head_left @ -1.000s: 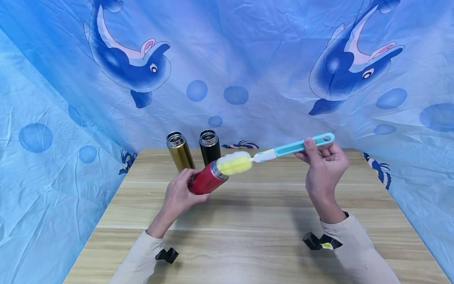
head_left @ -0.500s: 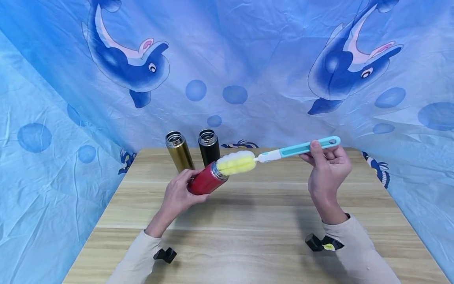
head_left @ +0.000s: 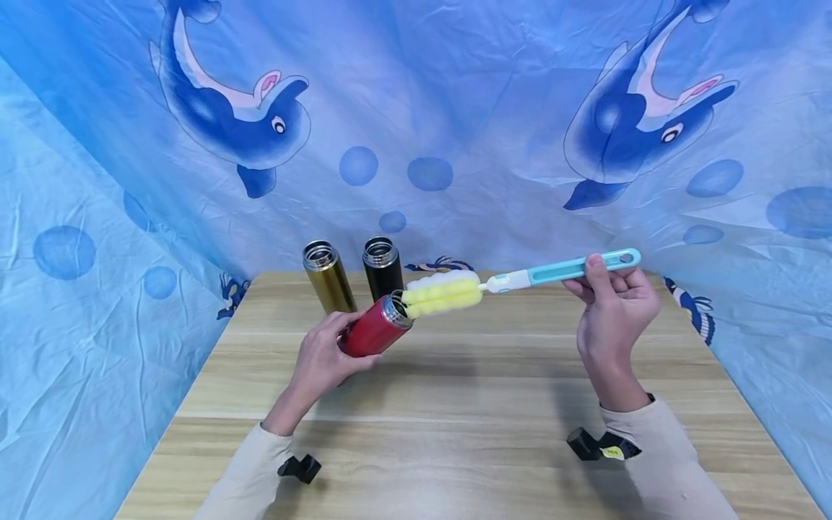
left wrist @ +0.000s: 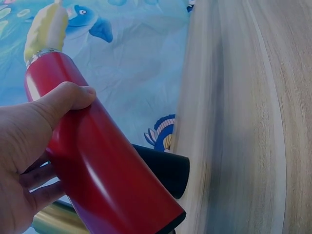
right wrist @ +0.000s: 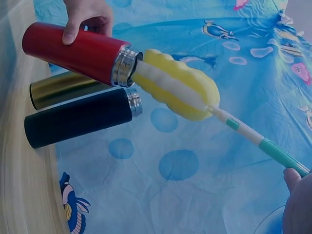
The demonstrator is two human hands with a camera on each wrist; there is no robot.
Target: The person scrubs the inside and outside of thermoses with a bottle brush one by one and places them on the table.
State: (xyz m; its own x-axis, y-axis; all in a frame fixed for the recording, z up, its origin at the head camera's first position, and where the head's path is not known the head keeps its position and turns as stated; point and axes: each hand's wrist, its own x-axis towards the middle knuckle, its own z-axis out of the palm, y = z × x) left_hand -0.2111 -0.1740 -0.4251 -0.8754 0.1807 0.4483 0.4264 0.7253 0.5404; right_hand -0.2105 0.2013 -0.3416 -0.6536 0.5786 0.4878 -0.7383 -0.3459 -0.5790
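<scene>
My left hand (head_left: pixel 323 354) grips a red thermos bottle (head_left: pixel 375 329) round its body, tilted with its steel mouth toward the right. In the left wrist view the thumb lies across the red bottle (left wrist: pixel 97 156). A bottle brush (head_left: pixel 448 292) with a yellow and white sponge head is pinched by its teal handle in my right hand (head_left: pixel 614 310). The tip of the sponge (right wrist: pixel 180 85) is right at the bottle's mouth, while most of the head shows outside it. Thumb and fingers of the right hand hold the handle near its looped end.
Behind the red bottle, a gold thermos (head_left: pixel 330 278) and a black thermos (head_left: pixel 383 271) stand uncapped on the wooden table (head_left: pixel 442 433). A blue curtain (head_left: pixel 494 144) printed with dolphins hangs behind the table and along its sides.
My right hand has moved to the right with the brush, and more of the sponge head now shows outside the bottle's mouth. The left hand and red bottle have shifted slightly left.
</scene>
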